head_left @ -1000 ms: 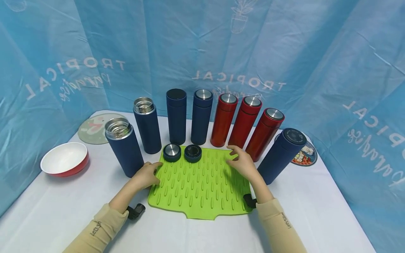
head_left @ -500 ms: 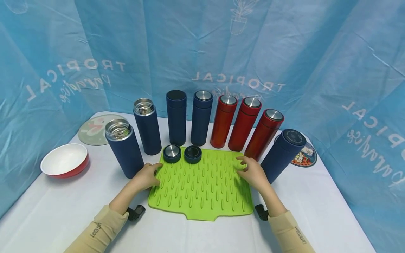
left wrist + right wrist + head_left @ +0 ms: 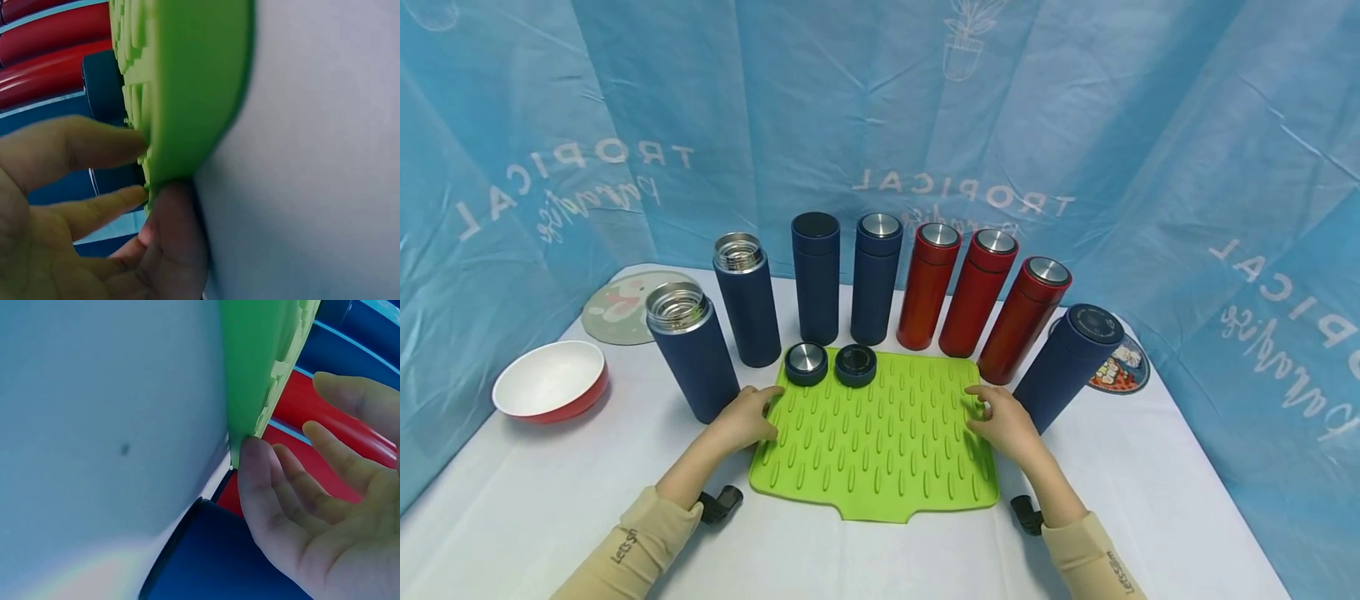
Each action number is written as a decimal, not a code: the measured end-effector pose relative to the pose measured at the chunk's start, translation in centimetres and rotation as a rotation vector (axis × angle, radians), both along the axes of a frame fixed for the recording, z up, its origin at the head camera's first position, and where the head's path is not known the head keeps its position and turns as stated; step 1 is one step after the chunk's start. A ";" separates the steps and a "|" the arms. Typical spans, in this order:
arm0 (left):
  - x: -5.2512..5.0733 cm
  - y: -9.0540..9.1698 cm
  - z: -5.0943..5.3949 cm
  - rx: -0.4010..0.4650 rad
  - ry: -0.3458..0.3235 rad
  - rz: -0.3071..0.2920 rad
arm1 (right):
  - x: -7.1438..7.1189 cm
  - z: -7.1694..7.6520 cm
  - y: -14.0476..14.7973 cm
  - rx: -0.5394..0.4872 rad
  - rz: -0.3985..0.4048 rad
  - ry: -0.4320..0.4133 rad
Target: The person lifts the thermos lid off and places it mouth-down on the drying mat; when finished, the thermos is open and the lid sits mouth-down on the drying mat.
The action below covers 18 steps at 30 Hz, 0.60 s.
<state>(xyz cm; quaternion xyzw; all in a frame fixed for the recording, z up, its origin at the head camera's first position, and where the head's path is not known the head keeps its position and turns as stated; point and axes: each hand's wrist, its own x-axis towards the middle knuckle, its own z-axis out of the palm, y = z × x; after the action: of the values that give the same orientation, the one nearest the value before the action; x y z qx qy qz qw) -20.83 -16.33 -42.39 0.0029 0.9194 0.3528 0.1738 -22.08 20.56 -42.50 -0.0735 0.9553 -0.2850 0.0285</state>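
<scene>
A green ribbed mat lies in the middle of the table in the head view. My left hand rests at its left edge, thumb and forefinger spread apart; the left wrist view shows fingertips touching the mat. At the right edge is my right hand, fingers loosely bent, with one fingertip at the mat's rim in the right wrist view. Neither hand visibly pinches anything. Two dark blue flask lids, a steel-faced lid and a dark-faced lid, sit on the mat's back left.
An open blue flask stands beside my left hand, another open flask behind it. Closed blue and red flasks line the back. A blue flask stands by my right hand. A red-white bowl is far left.
My right hand has moved right and towards me, from above the mat's back right to its right edge. The left hand, mat, lids and flasks stay in place.
</scene>
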 end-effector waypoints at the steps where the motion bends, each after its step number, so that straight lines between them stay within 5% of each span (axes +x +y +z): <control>1: 0.0 0.0 0.1 -0.007 -0.004 0.000 | 0.0 -0.1 0.0 0.001 0.000 -0.005; 5: -0.1 0.3 1.1 -0.107 0.036 -0.019 | 0.0 -0.3 0.1 0.005 0.007 -0.018; 9: -0.3 0.9 2.9 -0.189 0.193 -0.010 | 0.1 -0.3 0.1 0.006 0.008 -0.024; 14: -1.5 1.9 4.2 -0.071 0.433 0.010 | 0.0 -0.2 0.2 0.011 0.009 -0.024; 18: -2.7 2.8 4.9 0.072 0.521 0.036 | 0.1 -0.3 0.2 0.007 0.012 -0.029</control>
<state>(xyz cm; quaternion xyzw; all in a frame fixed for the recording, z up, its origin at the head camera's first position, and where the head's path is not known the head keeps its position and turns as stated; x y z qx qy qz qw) -23.54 -13.51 -37.53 0.0835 0.9198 0.3759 -0.0753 -22.00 20.77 -42.77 -0.0750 0.9553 -0.2826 0.0445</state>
